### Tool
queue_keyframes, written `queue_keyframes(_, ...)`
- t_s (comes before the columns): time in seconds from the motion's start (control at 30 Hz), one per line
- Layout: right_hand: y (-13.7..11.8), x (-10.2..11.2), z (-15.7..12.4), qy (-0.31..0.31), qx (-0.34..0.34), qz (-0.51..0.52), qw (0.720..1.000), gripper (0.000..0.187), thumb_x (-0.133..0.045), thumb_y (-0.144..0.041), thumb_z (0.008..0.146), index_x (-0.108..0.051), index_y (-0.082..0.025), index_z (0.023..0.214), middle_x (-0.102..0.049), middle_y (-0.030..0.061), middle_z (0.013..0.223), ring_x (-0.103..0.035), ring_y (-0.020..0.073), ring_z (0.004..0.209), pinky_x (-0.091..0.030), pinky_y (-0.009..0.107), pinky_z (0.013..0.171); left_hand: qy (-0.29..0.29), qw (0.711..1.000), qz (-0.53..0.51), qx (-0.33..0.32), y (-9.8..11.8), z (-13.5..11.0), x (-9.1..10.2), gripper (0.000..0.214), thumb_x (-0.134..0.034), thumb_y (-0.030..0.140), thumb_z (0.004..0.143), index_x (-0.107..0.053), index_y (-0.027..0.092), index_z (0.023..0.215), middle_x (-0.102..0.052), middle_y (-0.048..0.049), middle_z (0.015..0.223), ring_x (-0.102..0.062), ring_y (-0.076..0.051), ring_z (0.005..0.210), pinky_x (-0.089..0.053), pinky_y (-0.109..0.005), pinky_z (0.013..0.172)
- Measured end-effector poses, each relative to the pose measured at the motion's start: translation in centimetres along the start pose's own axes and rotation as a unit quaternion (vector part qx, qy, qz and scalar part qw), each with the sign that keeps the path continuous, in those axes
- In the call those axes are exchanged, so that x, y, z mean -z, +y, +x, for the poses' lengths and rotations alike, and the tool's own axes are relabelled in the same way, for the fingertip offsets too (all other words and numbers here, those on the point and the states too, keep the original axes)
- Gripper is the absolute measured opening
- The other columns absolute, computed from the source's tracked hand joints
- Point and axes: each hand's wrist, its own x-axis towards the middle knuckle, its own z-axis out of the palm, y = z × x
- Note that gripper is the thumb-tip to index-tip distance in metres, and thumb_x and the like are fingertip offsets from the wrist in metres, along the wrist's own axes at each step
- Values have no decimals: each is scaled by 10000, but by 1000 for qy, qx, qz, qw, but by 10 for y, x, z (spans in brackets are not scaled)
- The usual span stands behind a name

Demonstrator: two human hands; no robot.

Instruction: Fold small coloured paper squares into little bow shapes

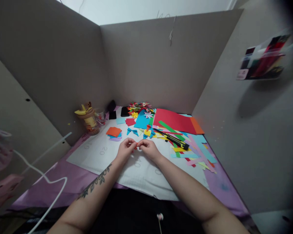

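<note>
My left hand (127, 148) and my right hand (147, 148) meet over the white sheet, fingertips pinched together. Between them is a small piece of red-orange paper (136, 146), mostly covered by the fingers; its folded shape is hard to make out. Just beyond the hands lie small folded paper pieces in blue (135, 132), yellow (147, 132) and red. To the left of my left hand sits a stack of orange paper squares (114, 131) on top of blue and purple ones.
A yellow-and-black utility knife (177, 141) rests among coloured paper strips (200, 151) at right, near red sheets (171, 120). Folded paper stars (139, 107) are heaped at the back. A tumbler (90, 120) stands back left. Grey partitions enclose the table; a white cable (47, 178) hangs at left.
</note>
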Motion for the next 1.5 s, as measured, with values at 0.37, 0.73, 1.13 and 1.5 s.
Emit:
queue_keyframes(0.37, 0, -2, 0, 21, 9, -20, 1000, 119, -500, -238, 745, -582, -181, 808, -590, -7, 698, -552, 126, 632, -439, 244, 616, 45, 996, 43, -60, -11, 5, -1, 196, -569, 281, 728, -530, 174, 888, -606, -11, 809, -594, -125, 705, -456, -247, 677)
queue_keyframes(0.73, -6, 0, 0, 55, 40, -93, 993, 131, -544, -252, 738, -641, -179, 690, -629, 19, 689, -559, 145, 669, -435, 256, 646, 31, 991, 104, -74, -6, 2, 0, 153, -507, 301, 783, -584, 171, 795, -627, -13, 736, -576, -134, 687, -444, -239, 648)
queue_keyframes(1.13, -2, 1, 1, 65, 14, -110, 992, 133, -520, -251, 736, -626, -184, 693, -603, 0, 635, -544, 139, 631, -414, 246, 612, 39, 988, 123, -80, -4, 1, -1, 166, -511, 300, 780, -624, 179, 789, -650, -14, 738, -583, -136, 684, -449, -236, 649)
queue_keyframes(1.5, -1, 2, 3, 70, -17, -85, 994, 142, -541, -285, 721, -610, -172, 670, -579, -10, 601, -519, 129, 597, -397, 240, 584, 65, 985, 130, -94, -1, 1, 0, 146, -525, 292, 782, -622, 183, 779, -642, -10, 744, -582, -132, 678, -443, -240, 646)
